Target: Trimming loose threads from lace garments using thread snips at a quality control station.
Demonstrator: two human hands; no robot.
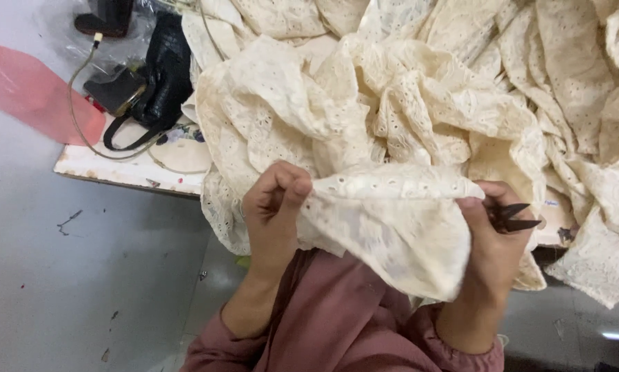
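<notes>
I hold a piece of cream eyelet fabric [385, 227] stretched between both hands. My left hand [274, 213] pinches its left edge between thumb and fingers. My right hand [492, 241] grips the right edge and also holds small black thread snips [515, 217], whose pointed blades stick out to the right. The piece hangs down over my lap and pink sleeves.
A big heap of the same cream fabric [427, 89] covers the table [116, 169] ahead. At the table's left end lie a black handbag [161, 83], a dark box with a cable [116, 89] and clear plastic. Grey floor [82, 275] lies at left.
</notes>
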